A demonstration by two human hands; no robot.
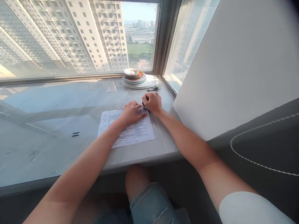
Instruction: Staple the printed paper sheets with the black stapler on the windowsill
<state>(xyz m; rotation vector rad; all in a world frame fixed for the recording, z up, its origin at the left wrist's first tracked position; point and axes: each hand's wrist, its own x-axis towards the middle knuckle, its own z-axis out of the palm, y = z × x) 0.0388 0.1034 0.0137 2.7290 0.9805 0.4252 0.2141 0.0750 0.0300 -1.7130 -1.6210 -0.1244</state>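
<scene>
A printed sheet of paper [130, 130] lies on the grey windowsill [58, 124]. My left hand [131, 112] rests flat on the paper's upper part, fingers stretched out. My right hand [152, 102] is curled shut at the paper's top right corner, gripping a small dark object [144, 107] that is mostly hidden by the fingers; I cannot make out what it is.
A stack of plates and saucers [138, 77] stands at the sill's back right corner, with a small dark item [154, 89] in front of it. A small dark clip [75, 134] lies left of the paper. A white wall [233, 62] rises on the right.
</scene>
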